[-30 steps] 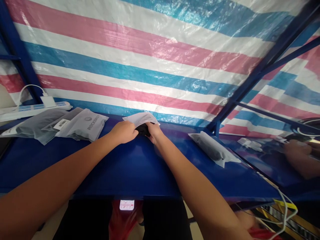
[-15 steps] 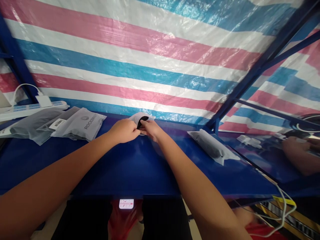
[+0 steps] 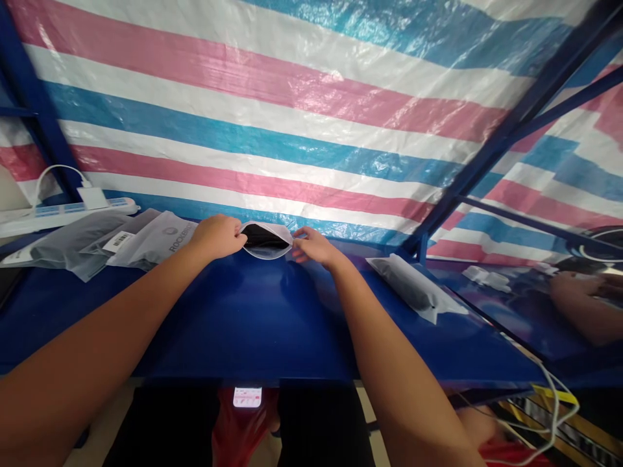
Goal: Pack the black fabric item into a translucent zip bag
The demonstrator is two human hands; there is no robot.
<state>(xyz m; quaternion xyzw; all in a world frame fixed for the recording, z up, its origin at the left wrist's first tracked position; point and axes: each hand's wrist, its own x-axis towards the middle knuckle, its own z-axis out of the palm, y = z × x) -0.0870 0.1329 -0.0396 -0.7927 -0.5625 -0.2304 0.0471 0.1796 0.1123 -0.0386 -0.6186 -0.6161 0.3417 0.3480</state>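
A frosted plastic bag [image 3: 267, 255] lies on the blue table in front of me, its mouth gaping towards me. Inside it shows a black item [image 3: 265, 239] that looks like folded cloth; its kind I cannot make out. My left hand [image 3: 217, 237] is closed on the left corner of the bag's mouth. At the right corner, my right hand [image 3: 314, 246] pinches the edge between thumb and fingers, slightly blurred.
Several packed frosted bags [image 3: 150, 250] lie at left beside a white power strip [image 3: 111, 209]. Another filled bag [image 3: 413, 285] lies at right. A phone [image 3: 247, 397] glows below the table edge. Another person's hand [image 3: 584, 298] appears far right, and white cables [image 3: 555, 402] hang lower right.
My hands were close together at the bag's mouth, with the black item between them. They have moved apart to its two corners, and the mouth is now spread wide.
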